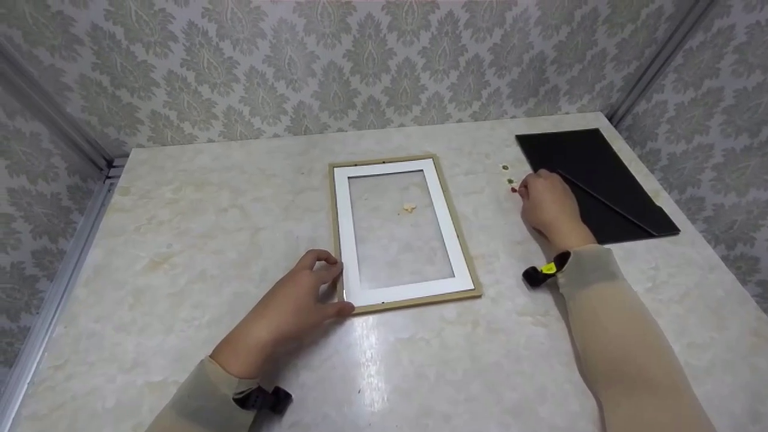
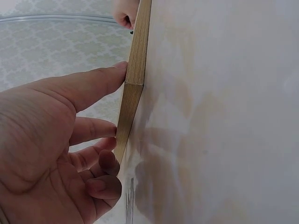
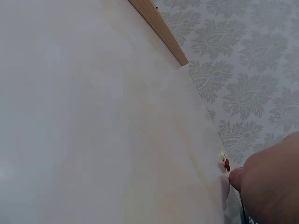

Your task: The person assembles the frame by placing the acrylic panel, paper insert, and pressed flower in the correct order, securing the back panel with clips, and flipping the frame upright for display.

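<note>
A light wooden picture frame with a white inner border lies flat on the table. A cream flower-shaped piece rests within the border. My left hand holds the frame's near left corner, the thumb against the near edge and fingers along the left side; the left wrist view shows the fingertips on the wooden edge. To the right of the frame, my right hand pinches a small red flower-like piece at its fingertips. Small greenish-white pieces lie just beyond it.
A black board, with a diagonal flap or strut, lies at the table's right side beside my right hand. Patterned wallpaper stands behind the marbled table.
</note>
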`<state>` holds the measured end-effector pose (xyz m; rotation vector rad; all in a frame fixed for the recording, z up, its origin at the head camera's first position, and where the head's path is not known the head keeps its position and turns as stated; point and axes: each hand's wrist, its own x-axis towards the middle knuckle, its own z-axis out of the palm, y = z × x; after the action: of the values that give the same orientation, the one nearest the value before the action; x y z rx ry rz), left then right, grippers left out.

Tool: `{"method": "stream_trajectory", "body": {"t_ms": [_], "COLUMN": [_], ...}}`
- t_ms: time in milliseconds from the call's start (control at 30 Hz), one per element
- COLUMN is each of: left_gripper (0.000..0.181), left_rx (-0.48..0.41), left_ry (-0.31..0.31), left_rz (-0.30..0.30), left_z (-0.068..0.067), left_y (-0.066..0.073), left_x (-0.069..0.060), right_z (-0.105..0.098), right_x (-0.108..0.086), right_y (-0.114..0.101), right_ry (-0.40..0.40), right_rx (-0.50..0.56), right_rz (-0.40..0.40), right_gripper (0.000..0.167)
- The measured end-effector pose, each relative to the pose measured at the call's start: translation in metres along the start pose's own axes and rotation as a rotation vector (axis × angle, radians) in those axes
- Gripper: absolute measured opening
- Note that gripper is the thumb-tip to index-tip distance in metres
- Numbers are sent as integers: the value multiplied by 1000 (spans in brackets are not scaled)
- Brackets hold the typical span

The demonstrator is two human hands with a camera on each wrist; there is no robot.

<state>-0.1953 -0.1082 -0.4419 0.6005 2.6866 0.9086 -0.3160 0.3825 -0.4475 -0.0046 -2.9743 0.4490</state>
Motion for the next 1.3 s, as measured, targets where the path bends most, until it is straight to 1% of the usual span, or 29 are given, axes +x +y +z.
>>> {"method": "stream_trajectory", "body": {"t_ms": [100,200,233,367,533,600,733,900,1033,1133,1300], "left_gripper": [79,78,78,76,77,77,77,76,76,77,77], "left_rx": [-9,1,5,22,6,-12,-38,-13,-17,-29,-33], "left_ry": [-2,5,8,19,19,8,3,18,21,25,18], "left_rz": [8,20,23,19,5,1,-10,-8,-3,5,11], "left_z": [2,0,-1,-4,0,2,3,-2,-4,-4,-2], "left_y": [0,0,0,0,-3,-4,-6,-6,-3,-2,0], "left_x": [-1,-2,-3,-7,-11,-12,-14,-11,-5,0,3], "right_z": [0,-2,-2,1,13,19,28,30,25,23,21], "right_x": [-8,-13,-14,-18,-32,-41,-55,-62,-64,-65,-68], "right_y": [-1,-13,-19,-55,-97,-112,-132,-145,-151,-153,-156], "right_ry": [16,33,35,-1,-33,-66,-144,-174,-209,-216,-217], "right_rx": [55,130,150,230,344,370,356,315,283,242,199], "right_rz": [-8,-25,-36,-69,-111,-121,-155,-202,-175,-156,-146], "right_gripper": [27,29,29,28,25,23,19,15,16,16,16]}}
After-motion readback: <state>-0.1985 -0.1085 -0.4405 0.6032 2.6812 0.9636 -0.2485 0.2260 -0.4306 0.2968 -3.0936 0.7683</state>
